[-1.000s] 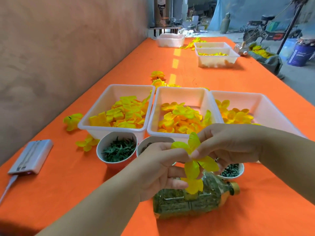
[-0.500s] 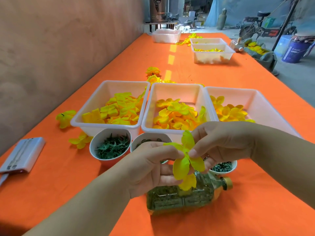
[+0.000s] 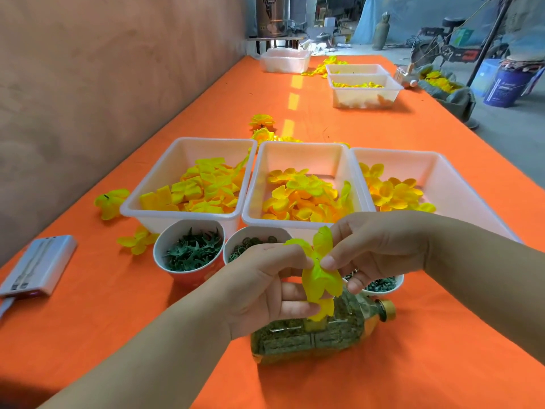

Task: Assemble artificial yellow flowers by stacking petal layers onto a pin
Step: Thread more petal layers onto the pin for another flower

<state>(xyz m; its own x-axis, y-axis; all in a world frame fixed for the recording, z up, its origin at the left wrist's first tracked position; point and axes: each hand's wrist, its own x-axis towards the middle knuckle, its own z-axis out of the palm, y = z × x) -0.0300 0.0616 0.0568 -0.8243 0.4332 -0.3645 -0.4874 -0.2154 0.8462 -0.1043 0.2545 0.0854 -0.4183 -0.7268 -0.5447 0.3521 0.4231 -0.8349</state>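
Your left hand (image 3: 265, 287) curls round the yellow petal layer (image 3: 321, 276) from 9 o'clock, its fingers closed on the lower petals. Your right hand (image 3: 374, 255) pinches the layer's centre from 3 o'clock between thumb and forefinger. The layer sits upright between both hands, above the table. The pin is hidden behind the petals, so I cannot tell how far the layer is seated.

To do this well, hold the pin steady with the left hand and push at the centre hole only. Slide the layer straight along the pin and don't crush the petals. Check that it sits flat before you reach for another.

At 6 o'clock, right under your hands, a plastic bottle (image 3: 295, 340) lies on its side, and it could probably roll if knocked. A cup of green spiky parts (image 3: 191, 249) stands at 10 o'clock, beside a cup of small rings (image 3: 253, 243). A third cup (image 3: 383, 283) is partly hidden under your right hand, so lift clear of its rim. Three white trays of petals sit at 12 o'clock: left (image 3: 188, 215), middle (image 3: 280, 224) and right (image 3: 442, 178). A power bank (image 3: 38, 265) lies far out at 9 o'clock.
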